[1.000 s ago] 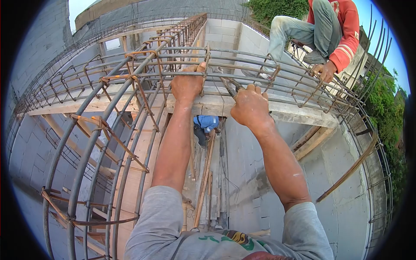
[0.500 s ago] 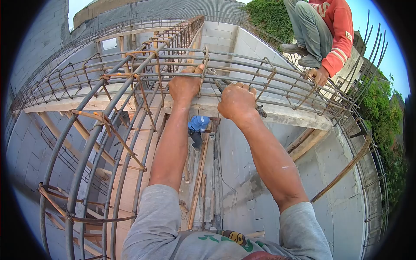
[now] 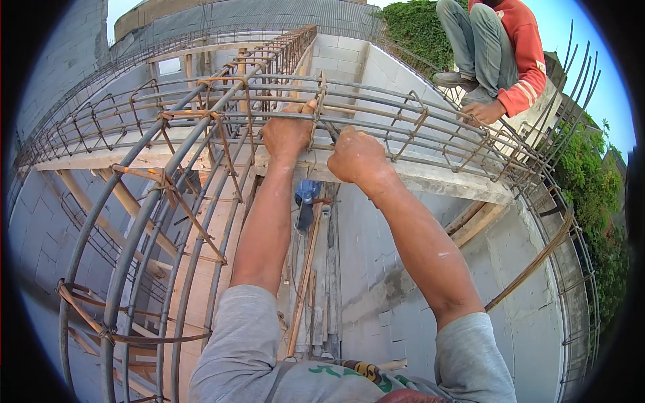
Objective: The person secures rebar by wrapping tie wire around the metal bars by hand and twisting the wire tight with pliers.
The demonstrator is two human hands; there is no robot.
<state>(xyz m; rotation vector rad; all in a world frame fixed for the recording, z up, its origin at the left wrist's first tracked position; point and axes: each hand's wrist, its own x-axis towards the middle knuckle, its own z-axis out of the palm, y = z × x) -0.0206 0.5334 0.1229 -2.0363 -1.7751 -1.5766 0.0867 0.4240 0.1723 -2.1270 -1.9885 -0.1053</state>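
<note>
My left hand (image 3: pixel 289 136) is closed on a rusty stirrup (image 3: pixel 321 94), with the thumb up near a long bar of the horizontal rebar cage (image 3: pixel 403 127). Just right of it, my right hand (image 3: pixel 357 156) is closed round dark metal pincers (image 3: pixel 330 129). Their tip points left toward the stirrup, among the bars; most of the handles are hidden by the fist. Several stirrups ring the cage, which runs across in front of me. Any tie wire at the tip is too small to make out.
A second rebar cage (image 3: pixel 144 215) runs toward me on the left. Under the bars lies a formwork beam (image 3: pixel 430 178). A co-worker in red (image 3: pixel 527 40) crouches at the upper right, a hand (image 3: pixel 485 111) at the cage. Far below, another person (image 3: pixel 308 191) is beside planks (image 3: pixel 306 282).
My right hand has moved slightly left and down, and the pincers' handles no longer show below it. My left hand stays put. The co-worker's hand has shifted left; the person below has bent over.
</note>
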